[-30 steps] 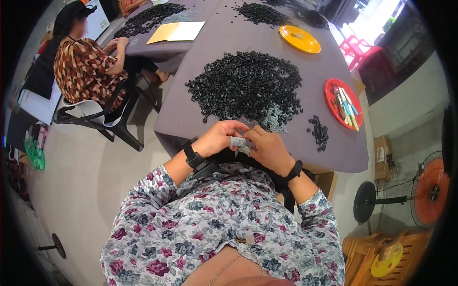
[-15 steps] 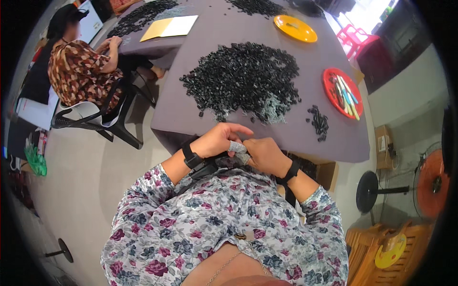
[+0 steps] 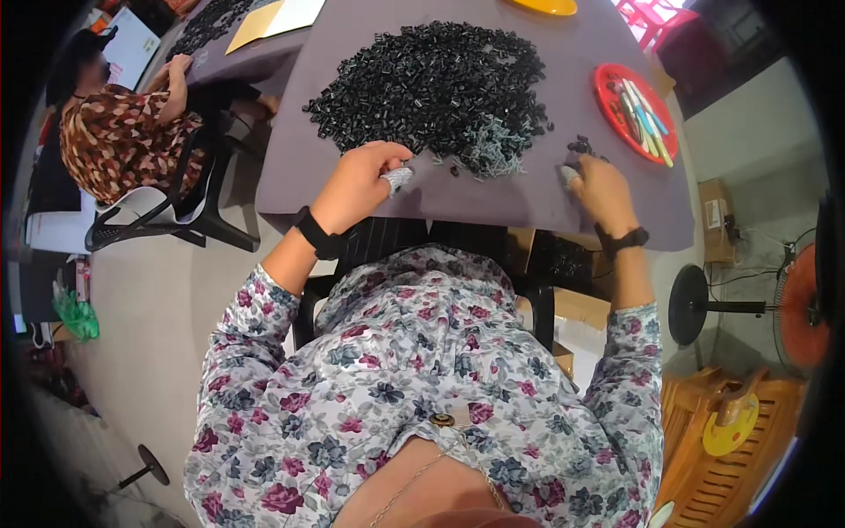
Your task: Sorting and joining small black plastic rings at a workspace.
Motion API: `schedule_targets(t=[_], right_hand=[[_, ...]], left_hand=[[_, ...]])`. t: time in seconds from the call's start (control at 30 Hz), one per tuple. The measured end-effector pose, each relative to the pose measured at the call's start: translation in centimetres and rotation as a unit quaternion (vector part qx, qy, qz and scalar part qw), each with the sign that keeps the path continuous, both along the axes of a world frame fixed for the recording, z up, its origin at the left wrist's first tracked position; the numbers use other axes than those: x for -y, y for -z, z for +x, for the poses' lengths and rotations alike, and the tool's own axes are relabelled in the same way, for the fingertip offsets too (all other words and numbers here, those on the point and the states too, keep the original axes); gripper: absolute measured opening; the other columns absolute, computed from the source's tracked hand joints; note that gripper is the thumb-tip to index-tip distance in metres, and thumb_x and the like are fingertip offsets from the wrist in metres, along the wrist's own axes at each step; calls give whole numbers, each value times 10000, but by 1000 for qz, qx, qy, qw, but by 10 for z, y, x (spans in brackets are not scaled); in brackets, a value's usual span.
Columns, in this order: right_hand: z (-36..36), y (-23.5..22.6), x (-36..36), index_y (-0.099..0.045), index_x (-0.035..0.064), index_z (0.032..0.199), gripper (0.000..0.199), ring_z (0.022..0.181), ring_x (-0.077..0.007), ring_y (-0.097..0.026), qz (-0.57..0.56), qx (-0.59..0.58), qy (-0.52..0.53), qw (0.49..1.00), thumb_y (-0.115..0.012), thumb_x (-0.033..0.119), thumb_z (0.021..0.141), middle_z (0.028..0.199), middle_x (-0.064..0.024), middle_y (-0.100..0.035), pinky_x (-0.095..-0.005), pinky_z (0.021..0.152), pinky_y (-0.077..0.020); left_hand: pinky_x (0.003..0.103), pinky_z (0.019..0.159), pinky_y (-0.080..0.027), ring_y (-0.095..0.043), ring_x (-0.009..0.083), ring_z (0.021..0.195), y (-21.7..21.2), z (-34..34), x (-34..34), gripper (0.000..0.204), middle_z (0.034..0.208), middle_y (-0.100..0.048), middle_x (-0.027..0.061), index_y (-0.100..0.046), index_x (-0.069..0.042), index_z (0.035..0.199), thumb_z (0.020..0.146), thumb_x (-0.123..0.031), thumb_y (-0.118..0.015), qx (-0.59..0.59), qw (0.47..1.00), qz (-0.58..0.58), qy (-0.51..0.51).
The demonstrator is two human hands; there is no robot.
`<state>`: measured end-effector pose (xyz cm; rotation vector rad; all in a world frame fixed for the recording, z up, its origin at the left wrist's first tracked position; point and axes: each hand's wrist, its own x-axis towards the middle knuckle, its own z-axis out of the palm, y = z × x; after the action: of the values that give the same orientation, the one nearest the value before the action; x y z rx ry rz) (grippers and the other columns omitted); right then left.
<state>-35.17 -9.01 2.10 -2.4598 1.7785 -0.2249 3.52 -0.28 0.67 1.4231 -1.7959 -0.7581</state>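
A large heap of small black plastic-looking pieces (image 3: 422,88) covers the middle of the table, with a patch of thin grey-green slivers (image 3: 495,145) at its near right. My left hand (image 3: 365,176) is at the heap's near left edge, its fingers bent in and closed; whatever lies at its fingertips is too small to make out. My right hand (image 3: 603,187) is well apart on the right, its thumb and fingers parted over a small separate group of black pieces (image 3: 578,144), partly hiding it. Grey-white wrapping covers a digit on each hand.
A red plate (image 3: 607,81) holding several light-handled tools (image 3: 647,119) lies at the right on the grey-covered table (image 3: 290,167). A yellow plate (image 3: 554,5) is at the far edge. Another person (image 3: 128,132) sits at the left. Fans (image 3: 687,304) and a wooden chair (image 3: 731,449) stand at the right.
My hands were together at the table's near edge and have parted. The left has moved forward to the heap, the right forward and rightward to the small group. The view has shifted too.
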Motion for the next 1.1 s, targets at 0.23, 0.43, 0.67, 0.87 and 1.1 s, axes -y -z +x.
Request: schedule_targets(t=[0.23, 0.43, 0.67, 0.87, 1.1], right_hand=[[7, 0, 14, -650, 29, 1020, 167, 986, -418, -645, -36, 109, -36, 993, -692, 106, 878, 1036, -201, -660, -494, 817, -512], [-16, 21, 29, -645, 18, 1000, 167, 962, -414, -641, -15, 81, -58, 995, -667, 18, 835, 1029, -184, -637, -487, 822, -511], [28, 1, -15, -665, 22, 1000, 173, 939, -413, -636, -8, 220, -133, 966, -652, -4, 830, 998, -185, -637, -467, 823, -511], [89, 20, -37, -687, 32, 1016, 198, 926, -408, -649, 8, 280, -213, 936, -647, -6, 826, 987, -167, -652, -464, 803, -529], [111, 36, -35, -681, 29, 983, 140, 885, -407, -659, -8, 227, -181, 957, -659, 15, 845, 972, -173, -655, -485, 772, -535]], left_hand=[[388, 803, -547, -676, 318, 896, -5, -31, 28, 335, 998, -671, 136, -695, -15, 1142, 818, 49, -637, 137, 980, -94, 112], [454, 834, -555, -675, 367, 980, -5, -60, 50, 380, 1035, -646, 138, -693, -52, 1142, 774, 36, -660, 298, 935, -46, 187], [461, 827, -557, -679, 368, 976, 4, -58, 51, 297, 1030, -654, 134, -692, -62, 1073, 786, 8, -663, 331, 925, -49, 178], [453, 811, -557, -681, 357, 946, 4, -53, 47, 266, 979, -663, 119, -706, -70, 1020, 770, 3, -654, 339, 923, -85, 161], [455, 785, -554, -684, 357, 913, 12, -31, 45, 279, 955, -675, 122, -710, -70, 995, 737, 24, -659, 310, 939, -97, 109]])
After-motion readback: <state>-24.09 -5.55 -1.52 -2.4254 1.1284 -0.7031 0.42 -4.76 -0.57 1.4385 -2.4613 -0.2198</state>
